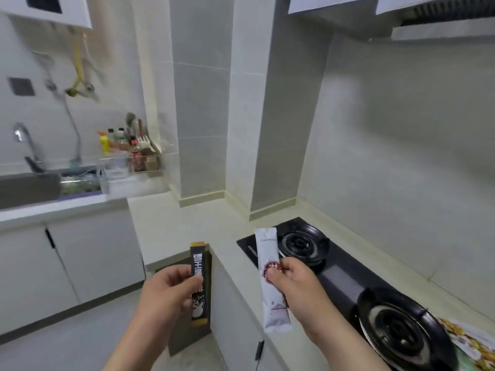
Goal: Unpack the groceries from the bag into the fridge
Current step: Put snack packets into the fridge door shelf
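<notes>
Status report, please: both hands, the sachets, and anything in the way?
Left hand pinches black sachet. Right hand pinches white sachet. Fridge and bag out of view; gas hob close by.

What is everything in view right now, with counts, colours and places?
black sachet: one, black with gold ends, upright, centre
white sachet: one, white with red mark, upright, before the hob
hob: one, black, two burners, right counter
counter: one, pale, round the corner
printed packet: one, yellow and white, bottom right, beside hob
sink: one, grey, far left
tap: one, chrome, above sink
bottles: several, mixed colours, blurred, right of sink
cupboards: several, white, under counter
left hand: one, pinches black sachet
right hand: one, pinches white sachet
</notes>
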A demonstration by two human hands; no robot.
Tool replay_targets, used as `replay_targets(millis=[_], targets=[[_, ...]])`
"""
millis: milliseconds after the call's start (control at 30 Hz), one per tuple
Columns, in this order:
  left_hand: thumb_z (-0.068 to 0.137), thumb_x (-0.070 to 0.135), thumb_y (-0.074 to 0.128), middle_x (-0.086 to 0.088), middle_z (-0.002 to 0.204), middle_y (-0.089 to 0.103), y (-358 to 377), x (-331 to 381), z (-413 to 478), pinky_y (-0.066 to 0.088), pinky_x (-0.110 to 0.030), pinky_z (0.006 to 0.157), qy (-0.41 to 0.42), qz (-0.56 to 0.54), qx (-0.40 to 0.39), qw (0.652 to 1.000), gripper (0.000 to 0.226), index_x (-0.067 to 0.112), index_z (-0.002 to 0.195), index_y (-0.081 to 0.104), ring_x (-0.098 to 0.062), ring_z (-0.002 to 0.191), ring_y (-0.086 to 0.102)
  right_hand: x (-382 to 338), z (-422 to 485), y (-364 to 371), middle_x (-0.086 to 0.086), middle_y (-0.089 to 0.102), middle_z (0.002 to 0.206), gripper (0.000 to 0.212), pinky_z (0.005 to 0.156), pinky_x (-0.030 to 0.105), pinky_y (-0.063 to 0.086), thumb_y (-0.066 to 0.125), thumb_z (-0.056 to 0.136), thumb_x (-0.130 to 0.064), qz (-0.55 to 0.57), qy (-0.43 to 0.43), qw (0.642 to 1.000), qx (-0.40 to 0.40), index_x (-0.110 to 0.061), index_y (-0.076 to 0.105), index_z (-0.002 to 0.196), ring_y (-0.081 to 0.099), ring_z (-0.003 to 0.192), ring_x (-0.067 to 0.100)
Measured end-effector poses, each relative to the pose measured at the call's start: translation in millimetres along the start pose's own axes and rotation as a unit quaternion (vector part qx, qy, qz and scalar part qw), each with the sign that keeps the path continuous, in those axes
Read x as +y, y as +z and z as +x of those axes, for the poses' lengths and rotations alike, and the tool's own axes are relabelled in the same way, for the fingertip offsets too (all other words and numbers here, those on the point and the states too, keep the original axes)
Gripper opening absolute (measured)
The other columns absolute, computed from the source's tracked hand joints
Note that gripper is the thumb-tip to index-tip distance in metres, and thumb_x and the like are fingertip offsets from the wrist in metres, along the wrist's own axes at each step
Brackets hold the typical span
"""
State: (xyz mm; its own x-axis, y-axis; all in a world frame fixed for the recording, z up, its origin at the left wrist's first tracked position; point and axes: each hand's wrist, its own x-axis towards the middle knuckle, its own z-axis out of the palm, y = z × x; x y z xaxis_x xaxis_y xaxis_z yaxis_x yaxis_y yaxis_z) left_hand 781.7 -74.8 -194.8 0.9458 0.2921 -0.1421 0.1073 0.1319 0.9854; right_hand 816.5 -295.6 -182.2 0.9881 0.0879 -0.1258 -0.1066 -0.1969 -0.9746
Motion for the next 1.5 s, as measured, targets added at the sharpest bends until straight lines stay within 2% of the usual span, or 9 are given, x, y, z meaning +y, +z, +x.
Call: replay_targets(millis=[100,233,367,600,733,900,1033,1233,1500], targets=[[0.087,-0.003,0.064,-0.01,0.075,0.071,-49.0,7.1,-17.7,0.045,-0.028,0.06,0.013,-0.003,0.041,0.999,0.01,0.003,0.088,0.072,-0.01,0.051,0.057,-13.5,-2.9,43.1,0.004,0.071,0.083,0.007,0.063,0.025,0.053,0.062,0.095,-0.02,-0.004,-0.021,0.999,-0.04,-0.014,0.065,0.096,0.067,0.074,0.012],[0.088,-0.006,0.061,0.0,0.062,0.068,-106.1,17.7,-50.2,0.049,-0.019,0.046,0.04,-0.019,0.129,0.991,0.01,0.0,0.088,0.068,-0.006,0.045,0.058,-27.6,-9.1,102.3,0.002,0.075,0.089,0.006,0.08,0.041,0.06,0.062,0.094,-0.022,-0.003,-0.031,0.993,-0.113,-0.017,0.066,0.097,0.072,0.084,0.019],[0.088,-0.006,0.062,-0.004,0.068,0.069,-144.5,20.2,-83.4,0.051,-0.02,0.048,0.048,-0.018,0.211,0.976,0.01,0.0,0.088,0.07,-0.008,0.051,0.061,-38.3,-18.9,148.6,0.002,0.075,0.085,0.008,0.073,0.034,0.059,0.062,0.095,-0.02,0.028,-0.038,0.98,-0.195,-0.014,0.064,0.099,0.073,0.083,0.021],[0.088,-0.006,0.062,-0.009,0.074,0.069,-151.1,23.0,-132.2,0.051,-0.03,0.06,0.056,-0.011,0.33,0.942,0.009,0.001,0.089,0.07,-0.013,0.058,0.062,-36.5,-18.7,178.8,0.001,0.075,0.083,0.011,0.064,0.029,0.055,0.061,0.096,-0.022,0.032,-0.053,0.95,-0.307,-0.013,0.064,0.103,0.071,0.075,0.016],[0.088,-0.005,0.063,-0.011,0.075,0.07,-145.0,29.0,-157.2,0.05,-0.023,0.051,0.064,-0.003,0.385,0.921,0.009,0.0,0.089,0.07,-0.017,0.06,0.062,-38.9,-10.4,183.4,0.003,0.075,0.082,0.011,0.073,0.041,0.057,0.061,0.096,-0.021,0.04,-0.057,0.933,-0.353,-0.013,0.065,0.103,0.071,0.075,0.02],[0.084,0.003,0.071,-0.017,0.087,0.074,-148.8,31.9,-198.0,0.05,-0.042,0.072,0.081,-0.005,0.456,0.886,0.009,0.002,0.094,0.072,-0.026,0.075,0.066,-48.9,-19.8,204.5,0.003,0.075,0.079,0.01,0.069,0.039,0.057,0.062,0.095,-0.018,0.048,-0.073,0.9,-0.426,-0.012,0.064,0.104,0.07,0.071,0.018],[0.088,-0.004,0.063,-0.012,0.079,0.074,-145.0,32.9,-231.7,0.048,-0.031,0.064,0.102,-0.017,0.51,0.854,0.01,0.001,0.09,0.071,-0.018,0.065,0.065,-55.6,-38.7,222.7,0.003,0.074,0.08,0.011,0.066,0.034,0.056,0.063,0.094,-0.018,0.045,-0.083,0.872,-0.48,-0.011,0.064,0.104,0.07,0.069,0.015],[0.075,0.004,0.076,-0.017,0.081,0.071,-146.3,34.3,-286.8,0.044,-0.036,0.069,0.127,-0.041,0.575,0.807,0.018,-0.001,0.092,0.071,-0.026,0.072,0.059,-67.8,-82.5,252.4,0.003,0.073,0.078,0.008,0.061,0.029,0.047,0.067,0.091,-0.016,0.024,-0.105,0.823,-0.558,-0.01,0.067,0.097,0.067,0.066,0.013],[0.089,-0.004,0.061,-0.012,0.077,0.073,-171.0,39.8,-364.4,0.051,-0.032,0.063,0.146,-0.014,0.649,0.747,0.01,0.0,0.091,0.07,-0.018,0.062,0.065,-97.8,-171.7,299.8,0.004,0.07,0.074,0.012,0.062,0.026,0.042,0.074,0.08,-0.016,0.009,-0.13,0.749,-0.65,-0.009,0.068,0.088,0.059,0.057,0.007]])
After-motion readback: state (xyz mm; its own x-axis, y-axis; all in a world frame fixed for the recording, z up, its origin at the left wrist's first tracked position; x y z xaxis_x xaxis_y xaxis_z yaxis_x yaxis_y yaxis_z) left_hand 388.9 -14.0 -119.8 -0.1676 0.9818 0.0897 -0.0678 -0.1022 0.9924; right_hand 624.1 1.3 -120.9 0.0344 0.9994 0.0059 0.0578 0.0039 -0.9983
